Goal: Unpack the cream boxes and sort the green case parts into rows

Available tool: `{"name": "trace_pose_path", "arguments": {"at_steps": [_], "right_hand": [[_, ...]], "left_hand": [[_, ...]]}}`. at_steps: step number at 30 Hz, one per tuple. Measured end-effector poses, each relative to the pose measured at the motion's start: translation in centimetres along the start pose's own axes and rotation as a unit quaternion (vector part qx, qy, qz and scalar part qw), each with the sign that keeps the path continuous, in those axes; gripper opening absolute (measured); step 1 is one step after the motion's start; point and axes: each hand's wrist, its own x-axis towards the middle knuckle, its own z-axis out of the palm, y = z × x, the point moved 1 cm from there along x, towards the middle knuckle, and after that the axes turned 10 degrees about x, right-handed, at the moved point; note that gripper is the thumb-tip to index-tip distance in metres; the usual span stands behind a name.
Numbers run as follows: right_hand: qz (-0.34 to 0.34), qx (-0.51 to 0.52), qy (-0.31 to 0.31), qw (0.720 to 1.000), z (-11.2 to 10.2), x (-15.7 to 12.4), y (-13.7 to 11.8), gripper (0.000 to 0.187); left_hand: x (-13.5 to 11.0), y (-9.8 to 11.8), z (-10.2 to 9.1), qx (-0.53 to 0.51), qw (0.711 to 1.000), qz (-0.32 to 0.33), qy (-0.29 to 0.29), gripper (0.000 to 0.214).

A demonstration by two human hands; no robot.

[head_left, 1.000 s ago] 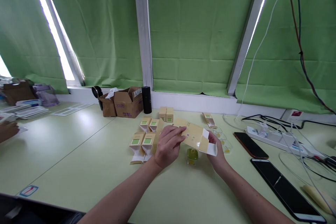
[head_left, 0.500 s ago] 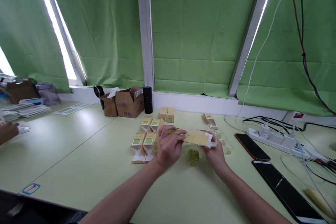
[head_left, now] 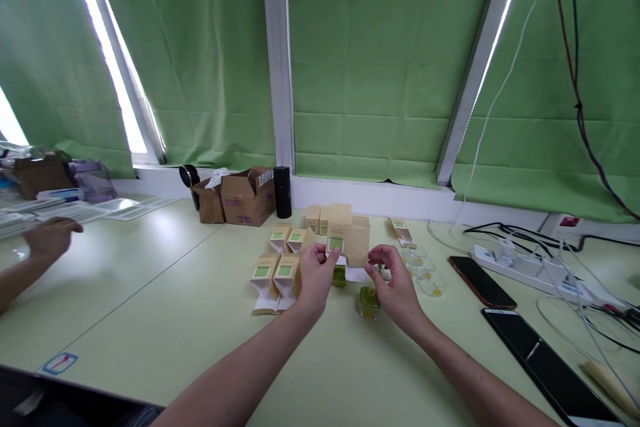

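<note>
Both my hands hold a small tan carton (head_left: 349, 238) with a green label, upright above the pale green table (head_left: 150, 300). My left hand (head_left: 315, 275) pinches its left side and my right hand (head_left: 395, 283) pinches its right side near a white flap. A small green jar (head_left: 369, 300) stands on the table just below my right hand. A second green jar (head_left: 339, 276) shows between my hands. Several opened tan cartons (head_left: 273, 273) lie left of my left hand, with more closed ones (head_left: 314, 217) behind.
Two brown cardboard boxes (head_left: 240, 197) and a black cylinder (head_left: 282, 191) stand by the window sill. Clear trays (head_left: 425, 273), two phones (head_left: 480, 280), a power strip (head_left: 530, 265) and cables lie to the right. Another person's hand (head_left: 47, 240) reaches in at far left beside stacked papers.
The flat carton blank that I held has been turned and folded up into an upright box shape. The other person's hand at left has moved further onto the table.
</note>
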Motion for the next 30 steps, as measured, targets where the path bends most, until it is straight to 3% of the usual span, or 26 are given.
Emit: {"name": "trace_pose_path", "arguments": {"at_steps": [7,11,19,25,30], "right_hand": [[0.034,0.045,0.031,0.998,-0.7,4.6,1.4,0.037],[0.071,-0.021,0.062,0.995,-2.5,9.2,3.3,0.042],[0.135,-0.233,0.124,0.955,-5.6,16.8,6.9,0.012],[0.137,-0.385,0.070,0.910,-6.4,16.7,8.2,0.008],[0.055,-0.477,-0.025,0.877,-5.7,14.8,7.4,0.021]], "left_hand": [[-0.4,0.9,0.4,0.002,0.998,-0.004,-0.065,0.051],[-0.2,1.2,0.1,0.012,0.999,0.000,-0.042,0.049],[-0.1,0.8,0.1,0.069,0.996,0.037,-0.031,0.025],[-0.3,0.9,0.2,0.082,0.995,0.050,-0.030,0.023],[-0.5,1.1,0.3,0.074,0.995,0.055,-0.034,0.022]]}}
